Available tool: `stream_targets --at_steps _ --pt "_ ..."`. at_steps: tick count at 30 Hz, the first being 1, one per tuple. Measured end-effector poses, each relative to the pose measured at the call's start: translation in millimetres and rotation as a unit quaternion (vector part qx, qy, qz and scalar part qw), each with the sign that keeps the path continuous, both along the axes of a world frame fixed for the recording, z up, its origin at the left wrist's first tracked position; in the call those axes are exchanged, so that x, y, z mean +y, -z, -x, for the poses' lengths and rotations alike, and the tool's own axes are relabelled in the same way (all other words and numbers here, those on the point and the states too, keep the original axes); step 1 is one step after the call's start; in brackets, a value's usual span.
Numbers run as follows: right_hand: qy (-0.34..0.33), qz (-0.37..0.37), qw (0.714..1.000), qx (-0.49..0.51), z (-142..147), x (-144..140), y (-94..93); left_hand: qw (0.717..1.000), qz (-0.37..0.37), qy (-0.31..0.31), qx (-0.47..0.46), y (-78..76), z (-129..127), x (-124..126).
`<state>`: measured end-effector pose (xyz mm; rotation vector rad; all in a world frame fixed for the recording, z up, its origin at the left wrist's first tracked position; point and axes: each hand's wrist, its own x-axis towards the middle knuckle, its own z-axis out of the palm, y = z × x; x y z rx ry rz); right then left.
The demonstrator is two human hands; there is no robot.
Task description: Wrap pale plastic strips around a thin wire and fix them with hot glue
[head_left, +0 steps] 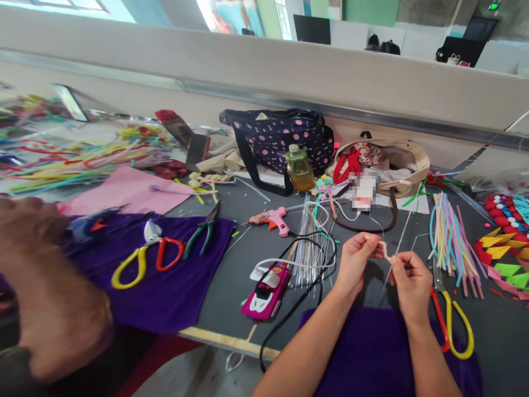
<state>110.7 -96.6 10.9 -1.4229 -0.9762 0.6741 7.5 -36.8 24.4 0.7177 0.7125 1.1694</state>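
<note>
Fuzzy stick (386,251), pale and short, pinched between fingers of left hand (356,259) and right hand (410,282), held above purple cloth (372,353). Small bit looks twisted already; most of the job judged not yet done, thin wire (399,251) hangs loose beside it. Scissors (452,322) lie right of purple cloth, toy car (268,291) left of it, glue gun (273,219) beyond. Grey table (231,275) crowded with bags and coloured sticks. Blurry arm of another person (49,298) far left of cloth. Low wall (264,77) behind table.

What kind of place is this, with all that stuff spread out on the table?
Probably a shared craft workshop. Bundles of colourful pipe cleaners, a pink glue gun and scissors lie on the table, while both hands twist a small fuzzy piece.
</note>
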Motion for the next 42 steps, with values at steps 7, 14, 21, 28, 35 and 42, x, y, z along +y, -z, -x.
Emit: stream_targets --at_steps 7,14,21,28,35,42 --pt "-0.056 -0.032 0.99 0.129 0 3 5.2 0.994 0.036 0.062 -0.086 4.0 1 2" --pt "-0.084 -0.031 0.989 0.122 2 1 3.3 0.98 0.082 0.115 -0.138 8.6 0 3" --pt "0.027 -0.049 0.99 -0.128 0 -3 0.2 0.999 0.005 -0.034 0.0 1.5 -3 -1" --pt "0.045 -0.106 0.95 -0.29 2 -4 1.4 0.94 -0.192 -0.145 0.243 -0.6 -4 -10" --pt "0.004 -0.168 0.914 -0.37 4 -3 0.3 0.911 -0.231 -0.176 0.292 -1.6 -3 -11" --pt "-0.013 -0.187 0.899 -0.396 3 -3 1.6 0.909 -0.245 -0.164 0.296 -4.6 -1 -10"
